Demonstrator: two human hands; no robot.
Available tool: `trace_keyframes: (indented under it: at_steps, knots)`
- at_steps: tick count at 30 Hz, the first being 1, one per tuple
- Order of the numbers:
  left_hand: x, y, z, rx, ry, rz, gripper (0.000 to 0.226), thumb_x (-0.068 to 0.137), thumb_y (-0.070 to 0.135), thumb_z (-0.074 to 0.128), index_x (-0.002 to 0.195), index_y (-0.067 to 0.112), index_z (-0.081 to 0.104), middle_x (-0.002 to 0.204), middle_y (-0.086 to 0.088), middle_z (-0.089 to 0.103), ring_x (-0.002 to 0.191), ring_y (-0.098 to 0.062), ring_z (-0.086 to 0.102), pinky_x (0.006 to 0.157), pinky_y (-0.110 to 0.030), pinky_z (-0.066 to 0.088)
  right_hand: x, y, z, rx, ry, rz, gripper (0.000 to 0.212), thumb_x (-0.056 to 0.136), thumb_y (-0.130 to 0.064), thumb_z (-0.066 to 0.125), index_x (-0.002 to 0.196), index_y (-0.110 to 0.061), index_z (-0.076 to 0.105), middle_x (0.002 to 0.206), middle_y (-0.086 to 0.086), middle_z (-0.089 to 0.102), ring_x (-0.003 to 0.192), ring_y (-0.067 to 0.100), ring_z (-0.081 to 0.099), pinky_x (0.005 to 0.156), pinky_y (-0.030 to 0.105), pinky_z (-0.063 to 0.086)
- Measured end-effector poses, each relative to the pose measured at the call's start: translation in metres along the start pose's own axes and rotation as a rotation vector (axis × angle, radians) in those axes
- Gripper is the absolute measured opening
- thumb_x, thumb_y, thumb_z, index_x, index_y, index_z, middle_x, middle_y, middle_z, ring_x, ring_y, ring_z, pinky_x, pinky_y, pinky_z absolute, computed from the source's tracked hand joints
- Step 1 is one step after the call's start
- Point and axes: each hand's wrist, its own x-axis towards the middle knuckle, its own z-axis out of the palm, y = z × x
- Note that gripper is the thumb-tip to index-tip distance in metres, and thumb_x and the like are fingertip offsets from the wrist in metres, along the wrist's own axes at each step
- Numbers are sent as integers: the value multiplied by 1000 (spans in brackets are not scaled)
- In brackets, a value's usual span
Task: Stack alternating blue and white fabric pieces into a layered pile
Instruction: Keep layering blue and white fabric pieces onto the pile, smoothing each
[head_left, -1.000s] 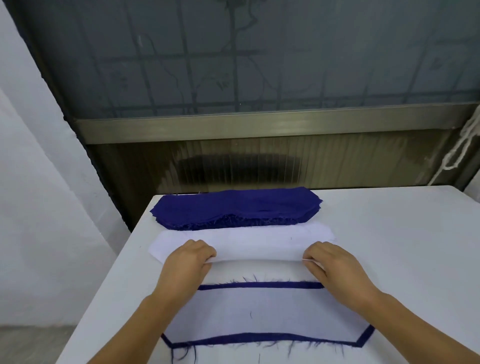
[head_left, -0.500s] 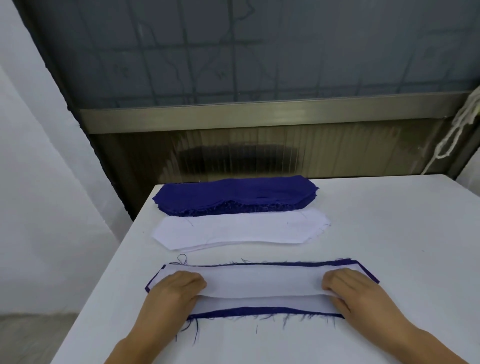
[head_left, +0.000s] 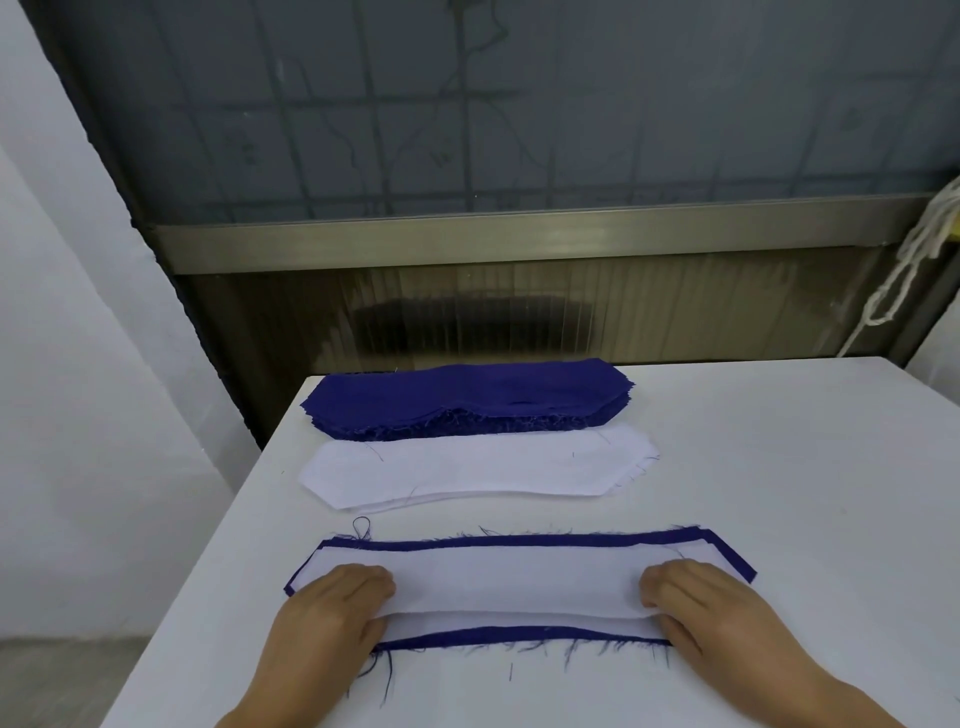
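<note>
Near the table's front lies the layered pile (head_left: 519, 543), its blue edges showing around a white fabric piece (head_left: 514, 582) on top. My left hand (head_left: 332, 613) holds that piece's left end and my right hand (head_left: 701, 608) its right end, fingers curled on top. The piece's near edge sits slightly raised above the white layer below. Behind the pile lies a thin stack of white pieces (head_left: 478, 467). Farther back a thick stack of blue pieces (head_left: 467, 400) rests on the table.
The white table (head_left: 779, 493) stretches to the right. Its left edge runs close beside the pile and stacks. A dark window and metal sill stand behind the table, and a white cord (head_left: 904, 270) hangs at the far right.
My hands carried a white piece from the white stack toward me and laid it over the blue-edged pile. Over the last half second they have barely moved.
</note>
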Motion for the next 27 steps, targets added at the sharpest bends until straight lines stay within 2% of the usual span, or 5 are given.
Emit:
trace_keyframes:
  at_steps: [5, 13, 21, 24, 27]
  knots:
    - [-2, 0, -3, -80, 2, -26, 36, 86, 34, 45, 81, 18, 76, 94, 10, 71, 84, -6, 66, 73, -12, 46, -2, 3, -2, 39, -32, -11, 41, 99, -31, 34, 82, -21, 70, 97, -12, 65, 84, 6, 61, 73, 15, 46]
    - [-1, 2, -10, -139, 6, -6, 56, 92, 60, 38, 79, 20, 76, 99, 12, 70, 92, 1, 57, 76, -10, 45, -5, 7, -11, 108, -179, 21, 35, 88, -57, 48, 87, -29, 69, 108, -15, 62, 95, 2, 59, 77, 14, 47]
    - [-2, 5, -14, -170, -26, -23, 57, 87, 67, 42, 80, 23, 77, 101, 15, 69, 94, 4, 56, 80, -8, 42, -2, 16, -26, 113, -214, 81, 30, 86, -50, 49, 90, -30, 70, 111, -15, 63, 102, -1, 54, 83, 12, 43]
    - [-1, 6, -15, -187, -15, -12, 55, 94, 59, 36, 81, 23, 76, 102, 15, 68, 98, 7, 52, 86, -4, 38, -5, 20, -22, 90, -179, 108, 11, 80, -32, 70, 91, -27, 70, 111, -13, 62, 99, 0, 56, 81, 12, 43]
    - [4, 6, -13, -164, -14, 8, 53, 94, 57, 35, 81, 23, 75, 100, 15, 67, 96, 6, 53, 84, -7, 41, -2, 23, -24, 101, -245, 150, 29, 66, -26, 84, 90, -28, 69, 110, -16, 61, 98, -5, 53, 81, 10, 41]
